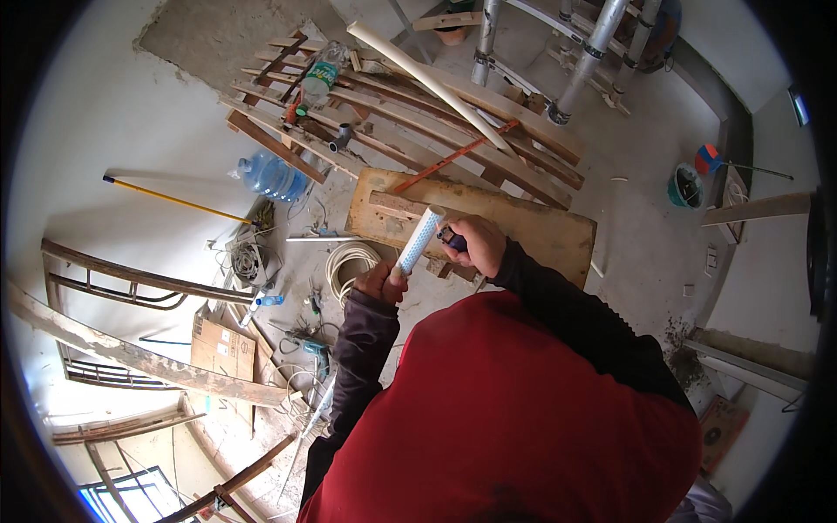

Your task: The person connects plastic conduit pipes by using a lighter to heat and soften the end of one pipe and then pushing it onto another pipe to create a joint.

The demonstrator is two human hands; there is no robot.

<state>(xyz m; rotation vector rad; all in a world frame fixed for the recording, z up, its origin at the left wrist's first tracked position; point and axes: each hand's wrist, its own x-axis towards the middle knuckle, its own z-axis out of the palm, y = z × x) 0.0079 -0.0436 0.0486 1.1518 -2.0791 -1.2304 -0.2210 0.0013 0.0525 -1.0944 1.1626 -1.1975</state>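
My left hand (380, 282) is wrapped round the lower end of a white tube with a blue pattern (420, 240), which slants up and away to the right. Close beside the tube's upper part, my right hand (479, 245) is closed on a small dark blue object (452, 239); its kind is too small to make out. Whether that object touches the tube I cannot tell. Beyond both hands lies a stained wooden board (532, 228), with a short wood block (394, 206) on it.
A wooden pallet (445, 131) carries a long pale pipe (418, 71), an orange bar (453, 159) and a green-labelled bottle (321, 77). Coiled white cable (350, 265), a teal power drill (316, 350) and a cardboard box (225, 349) are at left. A bucket (685, 186) stands at right.
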